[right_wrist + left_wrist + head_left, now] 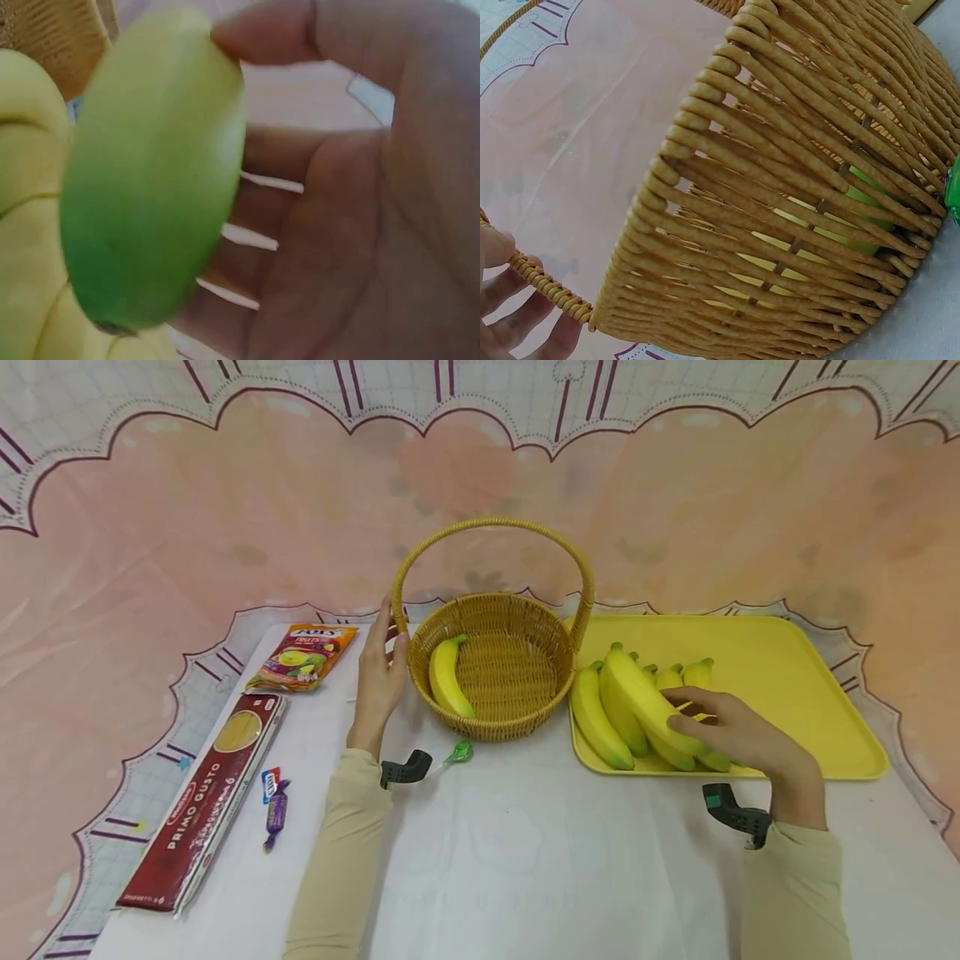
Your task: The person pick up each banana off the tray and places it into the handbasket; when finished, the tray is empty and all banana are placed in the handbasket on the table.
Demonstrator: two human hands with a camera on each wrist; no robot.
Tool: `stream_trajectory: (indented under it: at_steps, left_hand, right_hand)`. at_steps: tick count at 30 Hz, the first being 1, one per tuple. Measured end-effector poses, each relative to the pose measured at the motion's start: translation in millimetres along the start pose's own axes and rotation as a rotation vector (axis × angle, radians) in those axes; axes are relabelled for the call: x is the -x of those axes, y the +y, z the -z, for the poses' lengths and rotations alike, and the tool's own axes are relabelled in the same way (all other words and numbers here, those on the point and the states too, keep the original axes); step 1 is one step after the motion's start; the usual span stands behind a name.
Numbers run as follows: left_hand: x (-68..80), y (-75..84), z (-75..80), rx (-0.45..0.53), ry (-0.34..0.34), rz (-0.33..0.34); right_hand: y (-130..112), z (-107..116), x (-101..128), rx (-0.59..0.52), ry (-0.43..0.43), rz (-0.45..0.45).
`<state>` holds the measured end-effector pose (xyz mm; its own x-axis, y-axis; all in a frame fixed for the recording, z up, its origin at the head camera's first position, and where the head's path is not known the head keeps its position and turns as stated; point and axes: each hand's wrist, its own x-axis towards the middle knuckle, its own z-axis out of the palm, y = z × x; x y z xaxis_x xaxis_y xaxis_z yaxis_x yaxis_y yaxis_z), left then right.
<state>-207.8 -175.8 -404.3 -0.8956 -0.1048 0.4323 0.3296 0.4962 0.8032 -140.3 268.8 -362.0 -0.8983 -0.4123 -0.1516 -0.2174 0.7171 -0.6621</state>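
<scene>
Steadying the basket (498,693) by its handle, the left hand (381,677) is gripping loosely. The right hand (738,731) is closing its fingers (686,697) around a banana (648,702) on the tray (810,693); lifting it clear of its neighbours looks wisest

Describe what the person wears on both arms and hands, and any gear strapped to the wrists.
Both hands are bare, without gloves or rings in view. Each arm wears a long pale beige sleeve: the left sleeve and the right sleeve both end at the wrist. A small dark angular device sits at each wrist, the left wrist device and the right wrist device.
</scene>
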Motion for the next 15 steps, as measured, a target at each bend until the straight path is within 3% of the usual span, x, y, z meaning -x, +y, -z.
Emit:
stream_trajectory:
  at_steps: [15]
  left_hand:
    - [-1.3,1.9,0.4,-0.002,0.0,0.003]
  right_hand:
    - [-38.9,-32.6,-34.4,-0.018,-0.052,0.159]
